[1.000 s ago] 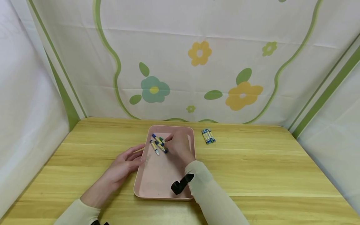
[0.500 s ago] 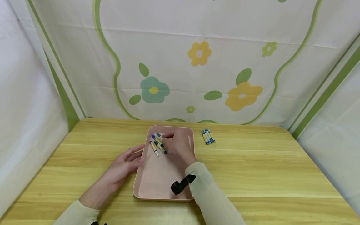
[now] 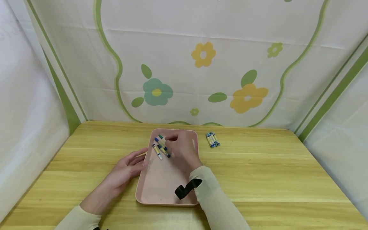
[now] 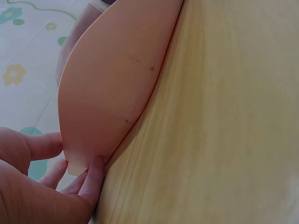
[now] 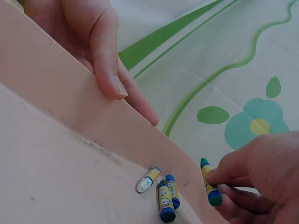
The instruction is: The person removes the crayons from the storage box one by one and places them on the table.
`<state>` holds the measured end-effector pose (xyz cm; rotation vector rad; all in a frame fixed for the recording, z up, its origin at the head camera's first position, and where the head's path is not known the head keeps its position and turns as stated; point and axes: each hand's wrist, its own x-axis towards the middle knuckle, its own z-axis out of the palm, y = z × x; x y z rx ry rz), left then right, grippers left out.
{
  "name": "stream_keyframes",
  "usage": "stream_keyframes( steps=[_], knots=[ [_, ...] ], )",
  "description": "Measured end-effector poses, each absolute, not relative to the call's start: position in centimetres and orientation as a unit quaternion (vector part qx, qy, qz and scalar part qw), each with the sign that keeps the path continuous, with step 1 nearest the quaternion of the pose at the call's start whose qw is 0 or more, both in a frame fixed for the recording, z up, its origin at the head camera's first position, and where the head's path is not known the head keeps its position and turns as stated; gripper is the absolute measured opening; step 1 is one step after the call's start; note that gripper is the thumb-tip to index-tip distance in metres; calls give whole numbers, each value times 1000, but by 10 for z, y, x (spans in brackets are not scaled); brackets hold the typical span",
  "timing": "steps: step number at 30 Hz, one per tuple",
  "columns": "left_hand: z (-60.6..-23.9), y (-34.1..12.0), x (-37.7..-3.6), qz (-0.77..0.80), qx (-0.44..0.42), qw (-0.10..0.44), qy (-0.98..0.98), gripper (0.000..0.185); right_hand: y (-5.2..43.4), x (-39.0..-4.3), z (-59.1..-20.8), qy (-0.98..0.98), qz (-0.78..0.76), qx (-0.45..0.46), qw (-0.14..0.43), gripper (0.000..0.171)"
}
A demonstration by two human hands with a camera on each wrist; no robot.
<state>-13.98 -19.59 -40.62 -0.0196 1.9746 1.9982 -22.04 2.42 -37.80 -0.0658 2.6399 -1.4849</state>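
A pink tray [image 3: 166,191] lies on the table in the head view. My left hand [image 3: 126,169] holds its left edge, thumb over the rim and fingers against the outer wall. Over the tray's far part, my right hand [image 3: 182,147] pinches a green crayon [image 5: 211,182] with a yellow and blue wrapper. Beside it in the tray lie a white crayon [image 5: 148,180], a blue crayon [image 3: 159,143] and a dark green crayon [image 3: 164,150]. The left wrist view shows the tray's outer wall [image 4: 112,84] with the left fingers on it.
Right of the tray, several crayons [image 3: 212,139] lie side by side in a small row on the wooden table [image 3: 258,175]. A white cloth with printed flowers [image 3: 178,70] stands behind the table, and white cloth panels flank it.
The right hand has shifted the green crayon a little to the left and away, toward the tray's far left corner. The left hand stays at the tray's edge.
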Motion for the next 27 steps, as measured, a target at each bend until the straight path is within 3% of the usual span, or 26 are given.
stream_keyframes(
  steps=[9, 18, 24, 27],
  knots=[
    [-406, -196, -139, 702, -9, 164, 694, 65, 24, -220, -377, 881, -471, -12, 33, 15],
    [-404, -194, -139, 702, -11, 164, 693, 64, 27, -218, -370, 873, -485, -19, 46, 15],
    [-402, -193, -138, 699, -17, 167, 695, 64, 31, -221, -361, 904, -426, -43, 7, 14],
    [-402, -193, -138, 699, -20, 167, 696, 64, 34, -223, -358, 887, -457, -52, 32, 16]
  ],
)
